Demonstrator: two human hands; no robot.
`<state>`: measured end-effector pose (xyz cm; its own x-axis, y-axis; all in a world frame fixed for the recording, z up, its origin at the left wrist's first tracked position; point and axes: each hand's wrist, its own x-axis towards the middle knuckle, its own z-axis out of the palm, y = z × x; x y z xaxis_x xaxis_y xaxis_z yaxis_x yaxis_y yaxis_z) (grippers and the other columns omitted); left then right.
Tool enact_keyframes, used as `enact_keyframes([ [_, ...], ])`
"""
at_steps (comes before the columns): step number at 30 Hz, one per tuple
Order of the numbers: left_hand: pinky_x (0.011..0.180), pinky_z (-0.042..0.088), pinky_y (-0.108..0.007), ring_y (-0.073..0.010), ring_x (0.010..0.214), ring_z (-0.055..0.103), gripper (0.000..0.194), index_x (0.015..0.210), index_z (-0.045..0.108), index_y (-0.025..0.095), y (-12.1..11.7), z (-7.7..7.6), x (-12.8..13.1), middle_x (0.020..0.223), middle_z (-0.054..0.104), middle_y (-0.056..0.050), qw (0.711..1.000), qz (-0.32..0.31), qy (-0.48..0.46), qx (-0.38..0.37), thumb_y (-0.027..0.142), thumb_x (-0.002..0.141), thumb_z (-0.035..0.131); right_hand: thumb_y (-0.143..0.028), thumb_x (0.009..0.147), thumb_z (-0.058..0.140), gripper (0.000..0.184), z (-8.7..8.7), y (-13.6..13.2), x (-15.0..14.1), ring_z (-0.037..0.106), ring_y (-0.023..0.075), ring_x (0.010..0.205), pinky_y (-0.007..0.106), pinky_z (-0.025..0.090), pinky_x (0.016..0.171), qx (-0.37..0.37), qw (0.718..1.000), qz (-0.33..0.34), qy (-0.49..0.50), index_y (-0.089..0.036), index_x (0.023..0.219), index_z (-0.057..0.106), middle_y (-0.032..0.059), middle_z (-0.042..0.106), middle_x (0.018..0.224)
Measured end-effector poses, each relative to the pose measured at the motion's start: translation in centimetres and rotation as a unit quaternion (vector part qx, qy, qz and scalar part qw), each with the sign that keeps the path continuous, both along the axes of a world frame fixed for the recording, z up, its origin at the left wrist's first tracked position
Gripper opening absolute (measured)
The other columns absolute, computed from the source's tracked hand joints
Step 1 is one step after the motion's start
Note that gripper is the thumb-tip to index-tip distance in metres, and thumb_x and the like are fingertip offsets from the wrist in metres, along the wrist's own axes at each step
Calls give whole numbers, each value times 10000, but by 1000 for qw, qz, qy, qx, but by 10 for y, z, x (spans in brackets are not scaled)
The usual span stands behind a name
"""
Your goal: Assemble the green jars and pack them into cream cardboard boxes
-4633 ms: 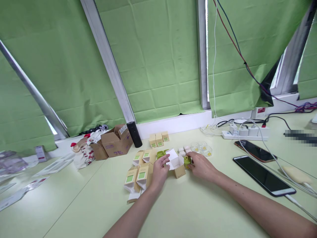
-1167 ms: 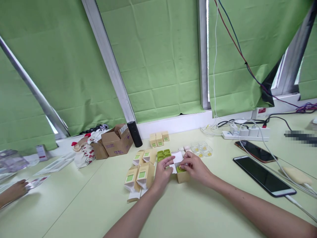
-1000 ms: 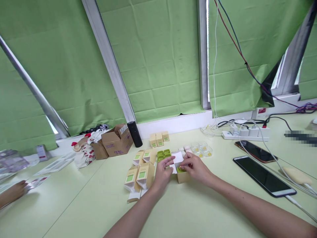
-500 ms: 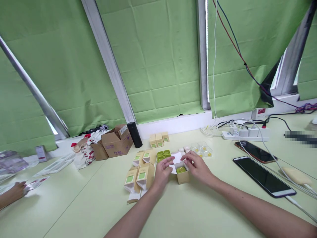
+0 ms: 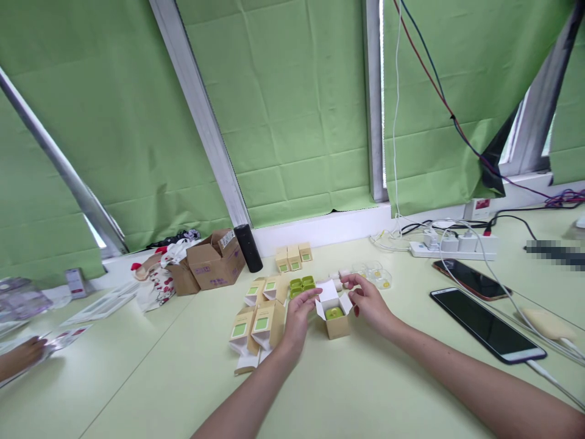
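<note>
On the counter, a small box stands open between the hands, with a green piece inside. The left hand is loosely spread beside the raised lid; the right hand has its fingers parted near the right flap. Contact I cannot tell.

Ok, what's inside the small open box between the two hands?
The top of a green object shows inside the small open box. The box walls cover its lower part and the bottom, so I can't tell whether anything lies beneath it.
</note>
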<state>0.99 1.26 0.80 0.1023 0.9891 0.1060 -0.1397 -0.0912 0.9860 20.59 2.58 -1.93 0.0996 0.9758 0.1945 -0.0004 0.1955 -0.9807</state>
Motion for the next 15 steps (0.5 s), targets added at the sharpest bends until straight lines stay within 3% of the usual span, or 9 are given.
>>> enact_keyframes([
  [6, 825, 521, -312, -227, 872, 721, 391, 1065, 770, 171, -2, -1, 1, 951, 809, -84, 1000, -17, 4, -3, 252, 685, 722, -268, 564, 517, 454, 9, -5, -1, 550, 137, 619, 243, 416, 395, -54, 998, 6, 24, -240, 1004, 623, -8, 498, 941],
  [15, 855, 518, -330, -238, 884, 731, 437, 1084, 677, 181, -4, -5, 3, 943, 794, -96, 999, -47, -2, 20, 381, 728, 831, -253, 509, 509, 539, 15, -12, -4, 537, 118, 556, 265, 415, 418, -89, 993, 33, 69, -245, 1038, 610, -20, 504, 938],
])
